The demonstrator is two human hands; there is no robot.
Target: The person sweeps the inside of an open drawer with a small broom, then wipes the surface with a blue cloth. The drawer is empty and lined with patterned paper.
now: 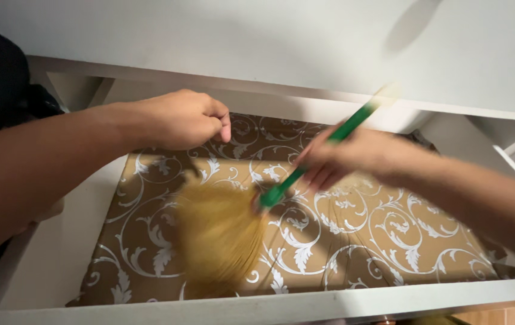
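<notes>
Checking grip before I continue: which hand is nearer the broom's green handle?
Right. The right hand grips the green handle; the left hand is a fist apart from it, above the patterned liner.

Warm, fairly dim indoor light falls from above and a little toward nine o'clock, leaving the white panel (269,42) at twelve o'clock evenly lit with one soft oval shadow near one o'clock, and darker shade pooling along the drawer's back edge. The right hand (342,159), the green handle (329,144) and the straw bristles (218,238) are smeared by motion blur, while the left hand (176,120) and the patterned liner (354,241) stay fairly sharp. The nine o'clock edge sinks into near black.
</notes>
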